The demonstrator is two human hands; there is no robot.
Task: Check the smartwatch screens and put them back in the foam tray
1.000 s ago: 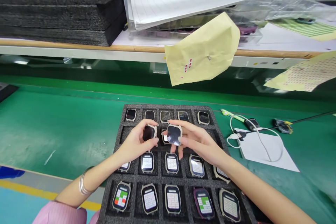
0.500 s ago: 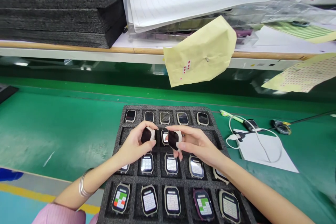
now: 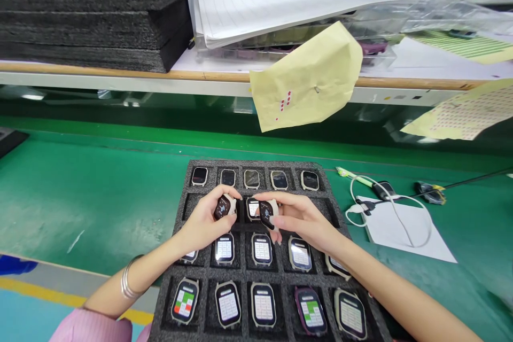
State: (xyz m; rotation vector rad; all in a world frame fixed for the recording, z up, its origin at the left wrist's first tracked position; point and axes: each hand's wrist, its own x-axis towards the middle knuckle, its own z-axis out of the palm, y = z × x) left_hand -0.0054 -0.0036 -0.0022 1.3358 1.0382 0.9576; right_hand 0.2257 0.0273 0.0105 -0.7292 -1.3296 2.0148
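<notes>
My left hand (image 3: 211, 212) grips a smartwatch body (image 3: 223, 207) with a pale case, its dark screen lit with a small picture. A second pale-cased smartwatch body (image 3: 266, 214) is pinched in my right hand (image 3: 294, 215), its screen lit as well. Both are held, tilted, over a black foam tray (image 3: 245, 272). Partly covered by the right hand's watch, another watch (image 3: 253, 208) lies in the tray's second row. Watches with dark screens fill the far row. In the nearer rows the screens show white grids, and a purple-cased watch (image 3: 310, 310) has green squares.
A white cable (image 3: 404, 227) loops over a white sheet (image 3: 404, 248) at the right, near a green pen (image 3: 352, 176). Above the green bench, a shelf (image 3: 224, 83) carries stacked black foam (image 3: 80, 16), papers (image 3: 288, 5) and a hanging yellow sheet (image 3: 304, 85). Another person's arms show behind.
The screens of both held watches have gone from dark to lit. My hands have hardly moved. Behind the shelf, the other person's arms have shifted.
</notes>
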